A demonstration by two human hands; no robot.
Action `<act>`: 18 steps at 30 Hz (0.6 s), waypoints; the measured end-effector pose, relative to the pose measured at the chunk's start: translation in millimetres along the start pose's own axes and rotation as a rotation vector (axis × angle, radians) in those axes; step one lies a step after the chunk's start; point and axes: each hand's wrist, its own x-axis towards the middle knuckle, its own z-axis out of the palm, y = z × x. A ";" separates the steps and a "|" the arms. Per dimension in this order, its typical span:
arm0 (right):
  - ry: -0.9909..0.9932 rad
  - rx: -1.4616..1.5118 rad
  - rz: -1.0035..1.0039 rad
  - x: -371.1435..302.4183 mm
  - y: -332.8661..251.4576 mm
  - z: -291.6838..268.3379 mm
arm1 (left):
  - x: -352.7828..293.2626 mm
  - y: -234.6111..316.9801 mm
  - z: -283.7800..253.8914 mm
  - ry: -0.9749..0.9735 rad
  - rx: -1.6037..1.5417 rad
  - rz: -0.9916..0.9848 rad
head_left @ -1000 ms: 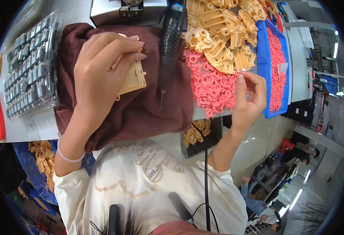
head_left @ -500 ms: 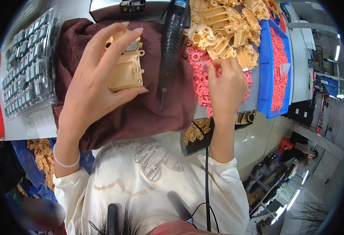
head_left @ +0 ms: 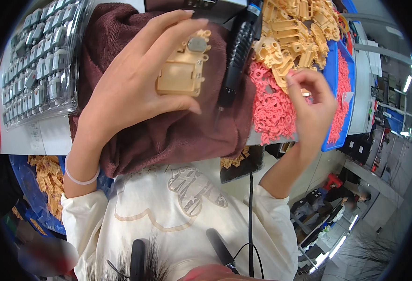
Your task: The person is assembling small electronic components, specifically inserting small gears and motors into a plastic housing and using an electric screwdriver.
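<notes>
My left hand (head_left: 131,70) curls around a yellow plastic housing (head_left: 177,77) on a dark brown towel (head_left: 168,136), thumb along its near edge and fingers over its far side. A round grey part (head_left: 197,45) sits at the housing's far end. My right hand (head_left: 316,100) is above a heap of small pink plastic rings (head_left: 271,117), thumb and forefinger pinched together. A small pink piece shows at their tips, mostly hidden. Between my hands, a black electric screwdriver (head_left: 237,56) lies with its bit toward me.
Yellow plastic housings (head_left: 299,33) are piled at the far right, beside a blue bin (head_left: 330,145) of pink pieces. A clear tray (head_left: 74,79) of grey parts stands at the left. A black cable (head_left: 251,210) hangs in front of me.
The whole view has shifted, so the bench appears farther right. My right hand has moved a little right over the pink heap, its fingertips pinched. My left hand still holds the housing.
</notes>
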 end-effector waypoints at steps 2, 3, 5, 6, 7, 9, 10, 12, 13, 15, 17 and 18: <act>-0.071 0.112 -0.010 10.2 -25.0 8.8 | 0.5 0.6 3.3 0.023 -0.002 -0.020; -0.132 0.223 -0.024 14.9 -36.1 15.3 | 1.3 1.6 4.0 0.034 -0.035 -0.015; -0.269 0.287 -0.063 28.4 -48.9 28.8 | 1.9 0.8 3.7 0.051 -0.073 -0.017; -0.393 0.350 -0.106 33.7 -53.1 35.6 | 2.0 -0.5 4.0 0.055 -0.065 -0.011; -0.446 0.380 -0.097 36.3 -58.3 44.4 | 1.0 -1.4 3.5 0.062 -0.054 -0.009; -0.565 0.417 -0.164 44.5 -56.4 62.9 | 0.7 -2.1 4.1 0.076 -0.083 -0.024; -0.579 0.415 -0.164 45.7 -55.5 70.0 | -0.1 -3.9 4.7 0.087 -0.110 -0.034; -0.523 0.204 -0.291 46.7 -54.7 83.9 | -3.3 -9.2 5.8 0.093 -0.081 -0.026; -0.366 0.235 -0.397 45.9 -47.7 93.7 | -4.4 -11.3 7.4 0.111 -0.044 -0.006; -0.299 0.138 -0.488 37.8 -46.7 91.8 | -5.9 -11.8 10.7 0.136 -0.016 0.005; -0.209 0.055 -0.593 31.6 -43.3 90.7 | -7.0 -11.6 12.1 0.134 -0.023 -0.015; -0.213 0.057 -0.594 31.7 -43.4 92.1 | -7.4 -12.1 12.0 0.128 -0.031 -0.030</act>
